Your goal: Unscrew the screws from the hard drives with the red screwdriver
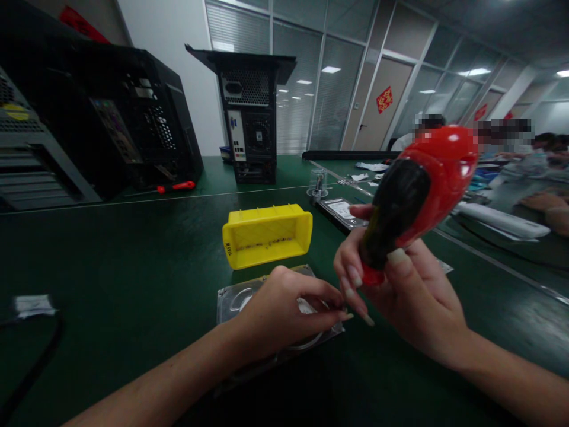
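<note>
1. Right hand gripped red-black screwdriver handle.
2. Left hand, fingertips narrow, contents unclear, partly hid hard drive on bench.
3. Yellow bin sat just behind; black side writing was illegible.

**Red-and-black screwdriver held aloft near a silver hard disk drive**

The screwdriver is up in the air, butt end high and leaning to the right. Its fat, rounded handle is glossy red with a black grip panel along one side and a red collar at the lower end; I can't make out a shaft from here. Lower down and to its left, the hard disk drive lies flat on the green tabletop, slightly askew. Curved outlines mark its metallic face, but its middle is mostly covered.
</note>
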A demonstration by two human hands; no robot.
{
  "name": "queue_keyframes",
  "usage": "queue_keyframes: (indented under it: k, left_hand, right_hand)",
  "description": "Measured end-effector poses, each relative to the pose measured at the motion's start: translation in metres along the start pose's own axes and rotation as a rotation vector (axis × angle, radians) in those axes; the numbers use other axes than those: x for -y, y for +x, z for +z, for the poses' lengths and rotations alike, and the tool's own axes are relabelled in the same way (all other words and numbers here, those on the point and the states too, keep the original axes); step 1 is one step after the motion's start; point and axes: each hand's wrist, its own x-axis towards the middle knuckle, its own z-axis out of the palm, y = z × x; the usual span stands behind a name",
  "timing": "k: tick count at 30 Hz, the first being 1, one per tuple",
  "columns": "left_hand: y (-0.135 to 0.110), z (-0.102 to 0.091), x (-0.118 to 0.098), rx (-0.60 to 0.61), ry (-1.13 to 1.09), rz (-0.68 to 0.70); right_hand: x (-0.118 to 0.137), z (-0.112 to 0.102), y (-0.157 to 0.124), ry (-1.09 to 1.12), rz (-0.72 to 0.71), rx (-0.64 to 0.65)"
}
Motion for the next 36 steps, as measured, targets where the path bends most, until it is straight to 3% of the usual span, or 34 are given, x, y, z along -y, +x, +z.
queue_keyframes:
  k: [36]
  left_hand:
    - [0.0008,0.0007,0.0015,0.0,-0.03,0.011]
  right_hand:
    - [0.0014,0.0022,-0.001,-0.013,0.027,0.005]
